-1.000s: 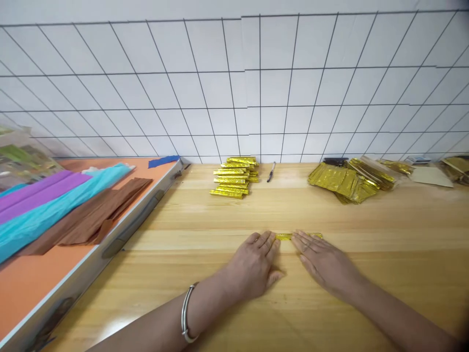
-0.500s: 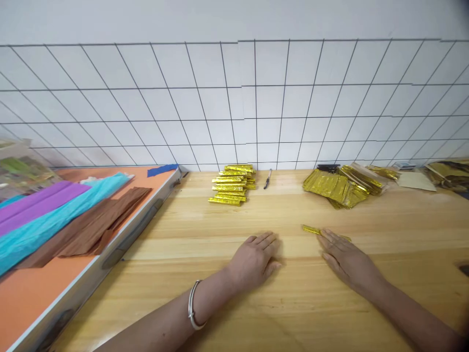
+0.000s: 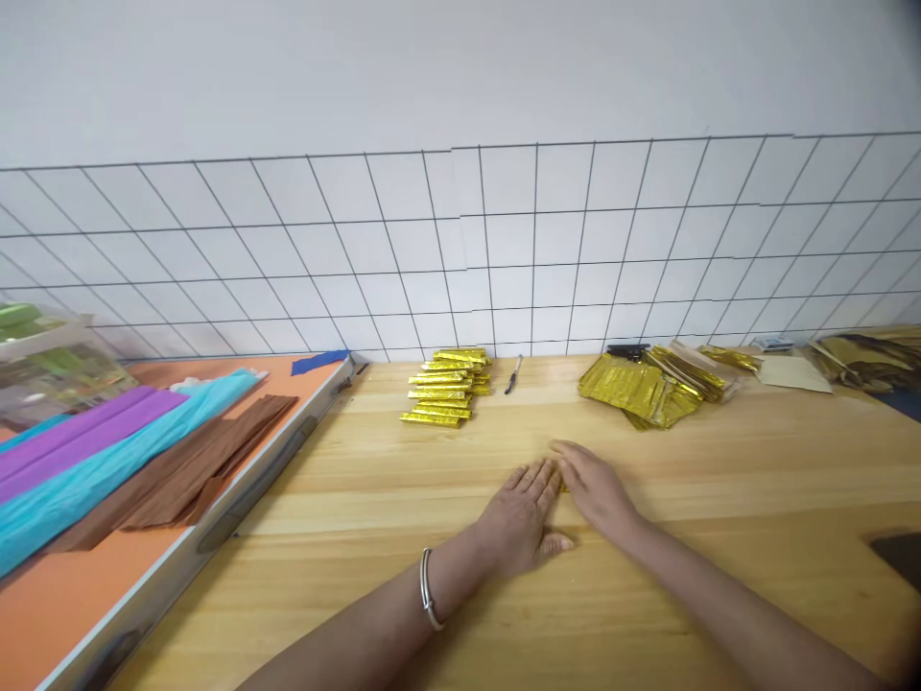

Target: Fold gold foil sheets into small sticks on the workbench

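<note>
My left hand (image 3: 522, 513) lies flat on the wooden table, palm down, with fingers stretched out and the thumb apart. A bracelet circles that wrist. Against its fingertips rests my right hand (image 3: 594, 485), fingers extended toward the left. A small bit of gold foil strip (image 3: 565, 488) shows between the two hands; most of it is hidden beneath them. Farther back is a stack of folded gold foil strips (image 3: 440, 389). To the right spreads a pile of flat gold foil pieces (image 3: 637, 389).
A pen (image 3: 513, 374) lies beside the stack. On the left, an orange board (image 3: 43, 633) with a raised edge carries brown crepe paper (image 3: 208, 461), turquoise, purple and blue pieces. A clear box (image 3: 64, 369) stands behind them. Beige card (image 3: 795, 372) lies at the back right.
My right hand has slid left with the gold foil strip and now meets my left hand. My left hand stays flat. The view has tilted upward slightly.
</note>
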`<state>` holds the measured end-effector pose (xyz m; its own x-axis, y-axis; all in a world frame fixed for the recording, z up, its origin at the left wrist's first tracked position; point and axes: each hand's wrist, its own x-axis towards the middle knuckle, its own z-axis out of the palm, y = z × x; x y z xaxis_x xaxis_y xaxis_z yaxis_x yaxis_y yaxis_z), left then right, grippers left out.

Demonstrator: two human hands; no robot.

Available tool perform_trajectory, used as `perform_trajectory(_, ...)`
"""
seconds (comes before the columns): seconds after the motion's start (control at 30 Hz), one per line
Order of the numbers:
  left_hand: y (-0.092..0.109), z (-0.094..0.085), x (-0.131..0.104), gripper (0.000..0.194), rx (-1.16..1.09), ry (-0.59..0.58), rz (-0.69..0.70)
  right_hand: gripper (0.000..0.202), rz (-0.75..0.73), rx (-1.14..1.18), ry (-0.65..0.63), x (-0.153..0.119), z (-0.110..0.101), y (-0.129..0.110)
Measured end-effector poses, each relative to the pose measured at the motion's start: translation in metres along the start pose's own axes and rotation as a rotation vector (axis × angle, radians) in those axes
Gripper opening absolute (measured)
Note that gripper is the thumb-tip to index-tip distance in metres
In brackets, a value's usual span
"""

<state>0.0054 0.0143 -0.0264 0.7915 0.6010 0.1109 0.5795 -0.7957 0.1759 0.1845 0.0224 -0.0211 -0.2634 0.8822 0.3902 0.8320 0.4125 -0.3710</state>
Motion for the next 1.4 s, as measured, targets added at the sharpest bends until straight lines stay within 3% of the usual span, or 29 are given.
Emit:
perform_trajectory(0.13, 0.005, 0.001, -0.001, 0.076, 0.024, 0.012, -0.045, 0.043, -0.007, -0.067, -0.010, 0.035, 0.033, -0.006)
perform_trajectory(0.23, 0.006, 0.002, 0.000, 0.077, 0.032, 0.030, -0.049, 0.044, 0.024, -0.140, -0.031, 0.041, 0.046, 0.004)
perform_trajectory(0.33, 0.006, 0.001, 0.000, 0.078, 0.028, 0.027, -0.048, 0.045, 0.043, -0.226, -0.063, 0.032, 0.038, 0.024)
perform_trajectory(0.47, 0.007, -0.004, -0.005, 0.079, 0.011, 0.013, -0.045, 0.044, 0.070, -0.339, -0.080, 0.012, 0.013, 0.052)
perform_trajectory(0.6, -0.002, -0.012, -0.003, 0.073, -0.036, 0.000, -0.039, 0.043, 0.088, -0.428, -0.062, 0.002, 0.001, 0.066)
perform_trajectory(0.7, -0.008, -0.018, 0.025, 0.048, -0.054, 0.035, -0.167, 0.044, 0.083, -0.479, -0.052, 0.002, 0.004, 0.064)
perform_trajectory(0.8, -0.003, -0.014, 0.072, 0.047, -0.023, 0.108, -0.309, 0.045, 0.089, -0.521, -0.048, 0.003, 0.009, 0.062)
perform_trajectory(0.93, 0.009, 0.004, 0.113, 0.042, 0.011, 0.113, -0.333, 0.045, 0.119, -0.552, -0.052, 0.003, 0.013, 0.067)
perform_trajectory(1.07, -0.001, 0.018, 0.102, 0.045, 0.053, 0.125, -0.329, 0.047, 0.155, -0.563, -0.061, -0.001, 0.014, 0.074)
perform_trajectory(1.2, -0.016, 0.020, 0.081, 0.048, 0.083, 0.151, -0.380, 0.046, 0.171, -0.582, -0.083, -0.006, 0.005, 0.078)
perform_trajectory(1.3, -0.017, 0.021, 0.081, 0.046, 0.096, 0.172, -0.410, 0.044, 0.169, -0.602, -0.094, 0.001, -0.002, 0.075)
perform_trajectory(1.4, -0.013, 0.023, 0.088, 0.043, 0.109, 0.180, -0.443, 0.044, 0.170, -0.608, -0.081, 0.018, 0.006, 0.061)
